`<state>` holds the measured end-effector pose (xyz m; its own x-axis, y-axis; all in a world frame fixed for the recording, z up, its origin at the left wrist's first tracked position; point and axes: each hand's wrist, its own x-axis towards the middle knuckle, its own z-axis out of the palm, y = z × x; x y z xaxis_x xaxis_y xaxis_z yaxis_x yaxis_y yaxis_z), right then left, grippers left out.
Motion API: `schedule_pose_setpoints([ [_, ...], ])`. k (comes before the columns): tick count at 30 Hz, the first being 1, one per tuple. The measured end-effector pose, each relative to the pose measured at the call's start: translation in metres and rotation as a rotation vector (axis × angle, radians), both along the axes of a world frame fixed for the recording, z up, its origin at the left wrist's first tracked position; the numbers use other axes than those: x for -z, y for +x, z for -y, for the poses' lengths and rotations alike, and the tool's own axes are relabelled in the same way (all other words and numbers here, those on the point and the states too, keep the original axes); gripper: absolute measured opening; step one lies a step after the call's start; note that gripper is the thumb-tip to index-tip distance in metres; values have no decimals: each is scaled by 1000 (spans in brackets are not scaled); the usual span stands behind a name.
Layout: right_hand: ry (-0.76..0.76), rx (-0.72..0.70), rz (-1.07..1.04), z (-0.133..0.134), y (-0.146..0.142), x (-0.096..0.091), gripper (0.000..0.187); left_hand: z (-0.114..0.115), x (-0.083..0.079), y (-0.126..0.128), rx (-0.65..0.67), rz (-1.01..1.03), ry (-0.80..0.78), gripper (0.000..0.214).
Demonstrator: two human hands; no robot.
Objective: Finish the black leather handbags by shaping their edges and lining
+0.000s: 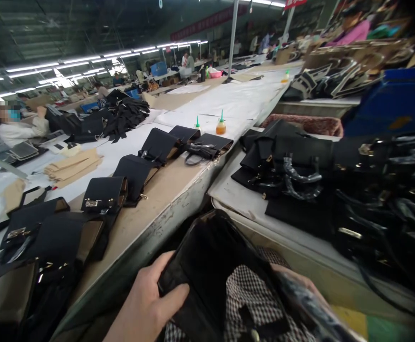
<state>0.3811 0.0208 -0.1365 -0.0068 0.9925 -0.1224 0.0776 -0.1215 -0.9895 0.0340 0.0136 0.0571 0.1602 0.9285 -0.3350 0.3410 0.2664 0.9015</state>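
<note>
One black bag [202,268], left grip [150,294] snug on its edge, right grip [307,282] unclear; three bottles [220,127] beyond

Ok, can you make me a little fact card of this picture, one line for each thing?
Left grip: closed on the left edge of a black bag, thumb showing
Right grip: at the bag's right side, mostly hidden
Checked cloth: beside the black; can't tell whose part it is
Left table: more black bags, two green-tipped bottles near them
Right table: a pile of black bags, some with shiny gold-coloured metal
Far left: a person in a white top
</note>
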Motion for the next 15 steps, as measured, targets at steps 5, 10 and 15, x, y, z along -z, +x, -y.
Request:
schedule_pose_setpoints([
  [5, 16, -118, 250, -41, 19, -40, 40, -7, 26, 11, 107, -6, -79, 47],
  [10, 421, -451, 246, -111, -37, -102, 23, -18, 37, 6, 152, 65, -111, 49],
  [15, 473, -834, 237, -155, -94, -108, 22, -26, 47, -10, 243, -37, -46, 47],
])
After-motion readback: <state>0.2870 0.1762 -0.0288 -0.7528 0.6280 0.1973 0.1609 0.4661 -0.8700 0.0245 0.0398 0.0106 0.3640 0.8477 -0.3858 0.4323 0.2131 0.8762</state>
